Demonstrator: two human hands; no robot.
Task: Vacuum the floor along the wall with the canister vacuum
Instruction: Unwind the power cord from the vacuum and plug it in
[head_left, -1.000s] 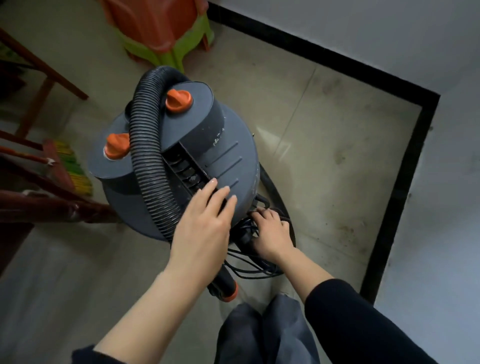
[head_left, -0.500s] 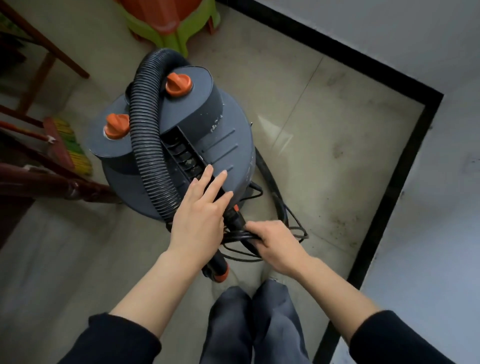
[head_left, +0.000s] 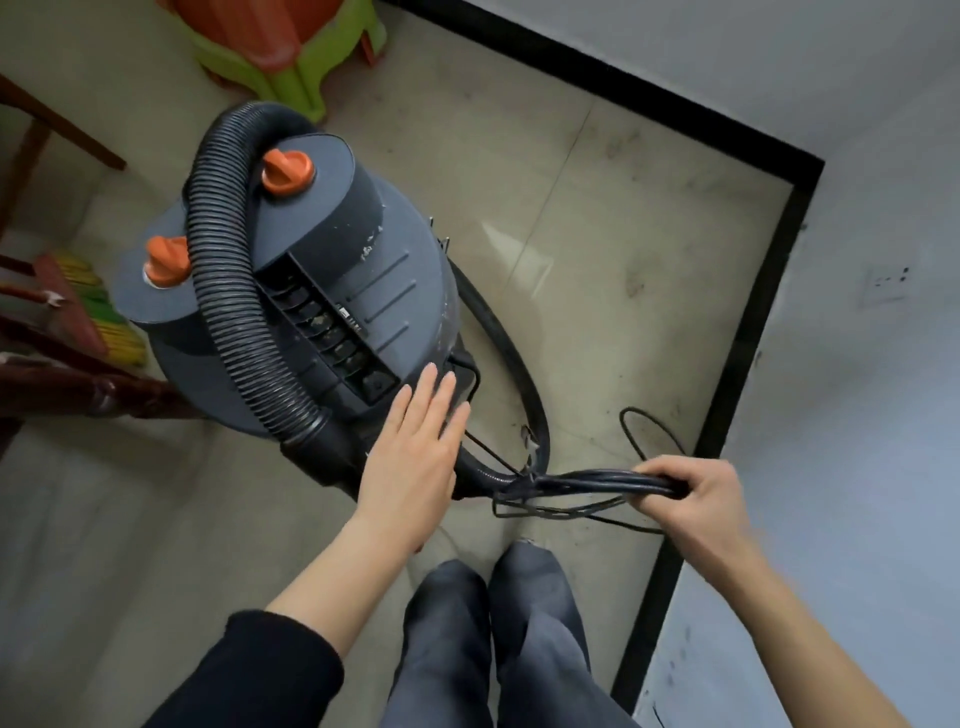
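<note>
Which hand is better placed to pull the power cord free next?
Right. The right hand grips the bundled cord; the left hand lies flat on the canister vacuum.

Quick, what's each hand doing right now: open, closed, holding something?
Left hand: open, straight fingers resting on the canister vacuum.
Right hand: closed around the bundled black cord.
</note>
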